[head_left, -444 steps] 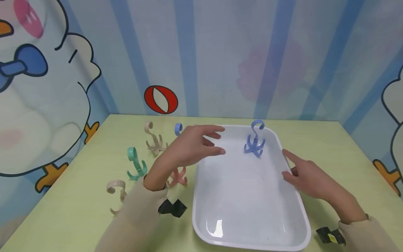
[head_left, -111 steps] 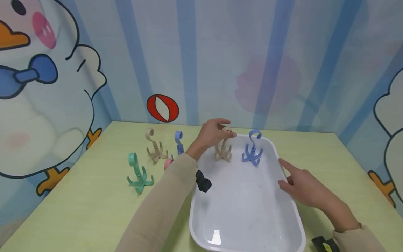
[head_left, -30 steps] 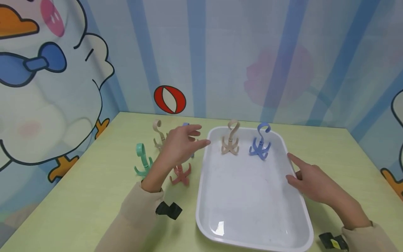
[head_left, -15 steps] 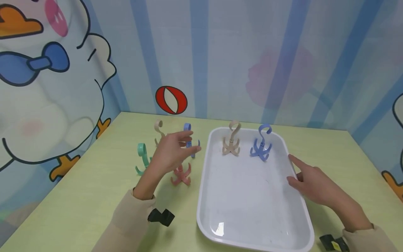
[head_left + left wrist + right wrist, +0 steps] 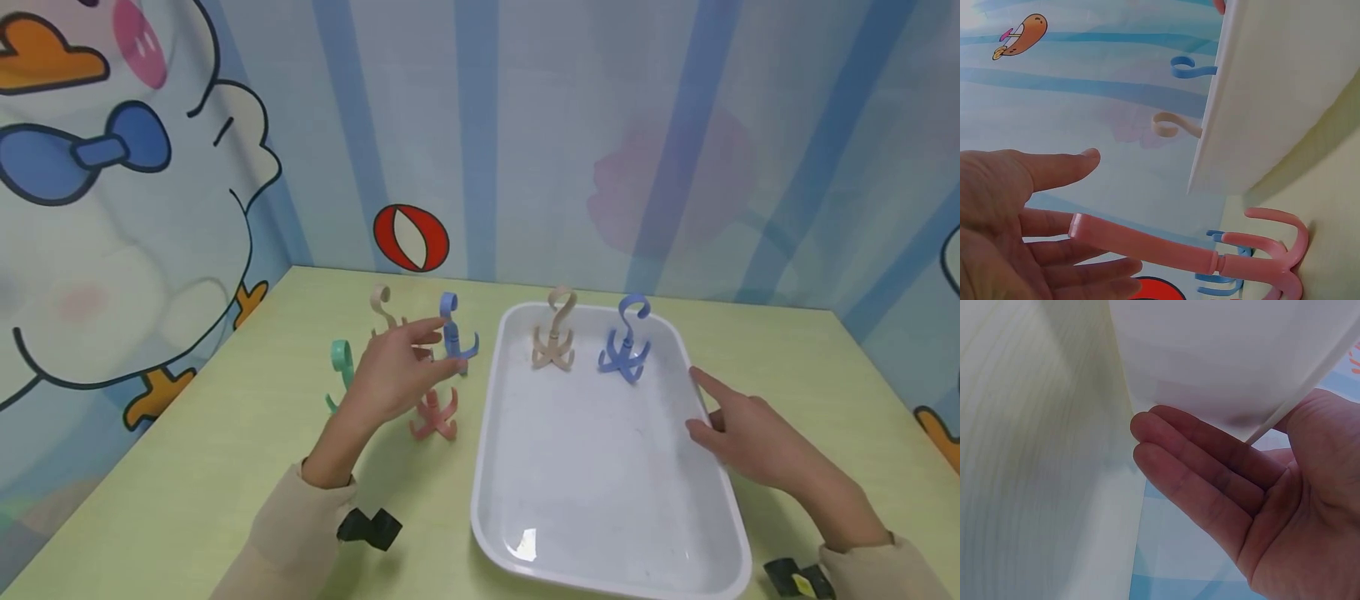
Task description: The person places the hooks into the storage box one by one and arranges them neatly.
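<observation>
My left hand (image 5: 393, 371) is over a pink four-prong hanger hook (image 5: 433, 423). In the left wrist view, thumb and fingers spread apart around the curved top of that pink hook (image 5: 1147, 245), with a gap between the thumb and the hook. My right hand (image 5: 753, 429) holds the right rim of the white tray (image 5: 607, 575); in the right wrist view, its fingers (image 5: 1210, 481) lie along the outer wall and the thumb side passes over the rim. A beige hook (image 5: 553, 346) and a blue hook (image 5: 624, 358) stand upright in the tray's far end.
Left of the tray, a blue hook (image 5: 450, 333), a beige hook (image 5: 381, 300) and a green hook (image 5: 342, 358) stand on the pale table (image 5: 172, 467), partly hidden by the left hand. A printed backdrop (image 5: 540, 150) rises behind the table edge.
Earlier, my left hand set the beige hook in the tray beside the blue one. It has since drawn back left and down to the pink hook. The right hand stays at the rim.
</observation>
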The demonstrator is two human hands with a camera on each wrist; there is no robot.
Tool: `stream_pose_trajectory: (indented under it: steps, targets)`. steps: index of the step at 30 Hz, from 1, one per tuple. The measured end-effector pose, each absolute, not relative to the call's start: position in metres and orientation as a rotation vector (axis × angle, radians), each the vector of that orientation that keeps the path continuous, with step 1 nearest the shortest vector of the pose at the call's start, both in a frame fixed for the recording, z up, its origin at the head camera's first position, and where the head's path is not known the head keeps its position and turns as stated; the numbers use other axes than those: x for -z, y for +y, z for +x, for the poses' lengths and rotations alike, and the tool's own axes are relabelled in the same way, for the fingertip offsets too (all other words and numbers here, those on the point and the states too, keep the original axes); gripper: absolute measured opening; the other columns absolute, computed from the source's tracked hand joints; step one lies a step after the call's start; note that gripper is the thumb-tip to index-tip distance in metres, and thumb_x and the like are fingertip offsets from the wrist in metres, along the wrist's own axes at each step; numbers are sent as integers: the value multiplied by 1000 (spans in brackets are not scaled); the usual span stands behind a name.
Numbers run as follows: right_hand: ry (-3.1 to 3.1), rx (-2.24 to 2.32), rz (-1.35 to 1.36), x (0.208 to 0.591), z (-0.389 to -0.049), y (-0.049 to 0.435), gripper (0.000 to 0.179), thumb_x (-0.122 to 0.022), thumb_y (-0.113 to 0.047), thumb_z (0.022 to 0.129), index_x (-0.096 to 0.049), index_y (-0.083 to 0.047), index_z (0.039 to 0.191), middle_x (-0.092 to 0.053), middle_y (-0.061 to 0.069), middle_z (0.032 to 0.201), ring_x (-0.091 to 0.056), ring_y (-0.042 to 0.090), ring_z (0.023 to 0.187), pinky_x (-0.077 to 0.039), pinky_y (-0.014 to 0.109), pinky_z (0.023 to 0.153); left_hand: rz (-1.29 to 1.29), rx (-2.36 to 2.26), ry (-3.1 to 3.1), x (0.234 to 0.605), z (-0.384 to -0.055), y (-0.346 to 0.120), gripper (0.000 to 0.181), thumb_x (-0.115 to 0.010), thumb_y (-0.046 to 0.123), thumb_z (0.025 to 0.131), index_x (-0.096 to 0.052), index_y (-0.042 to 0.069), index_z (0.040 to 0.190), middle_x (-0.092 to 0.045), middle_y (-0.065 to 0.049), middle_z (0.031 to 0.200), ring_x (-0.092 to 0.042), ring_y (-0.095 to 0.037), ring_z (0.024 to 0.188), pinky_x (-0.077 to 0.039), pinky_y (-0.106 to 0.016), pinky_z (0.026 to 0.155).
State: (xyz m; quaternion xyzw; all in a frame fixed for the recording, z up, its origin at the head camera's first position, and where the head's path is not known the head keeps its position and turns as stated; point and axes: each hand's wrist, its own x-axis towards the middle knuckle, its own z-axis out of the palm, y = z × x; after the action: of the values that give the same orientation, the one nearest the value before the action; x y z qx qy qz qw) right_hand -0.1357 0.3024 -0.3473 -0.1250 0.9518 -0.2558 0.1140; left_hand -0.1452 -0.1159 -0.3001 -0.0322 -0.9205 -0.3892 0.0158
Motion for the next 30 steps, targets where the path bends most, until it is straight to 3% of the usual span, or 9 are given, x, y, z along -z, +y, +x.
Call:
stream_pose_trajectory:
  steps: [19,30]
  targets:
    - [2802,733,-360,348,-136,303,82,-62,-16,105,-12,13,163,-74,32,115,-78,31,94,-59,33,67,-14,1209,-2912,310,-136,-126,73,-79,32,95,-49,10,157,-69,-15,141,-69,-37,128,-59,-55,100]
    - [2788,749,-354,348,-135,302,82,-62,-17,105,-12,12,164,-74,31,117,-78,31,96,-62,35,69,19,1175,-2874,318,-129,-125,74,-83,32,92,-53,9,155,-71,-15,136,-72,-36,121,-67,-41,80]
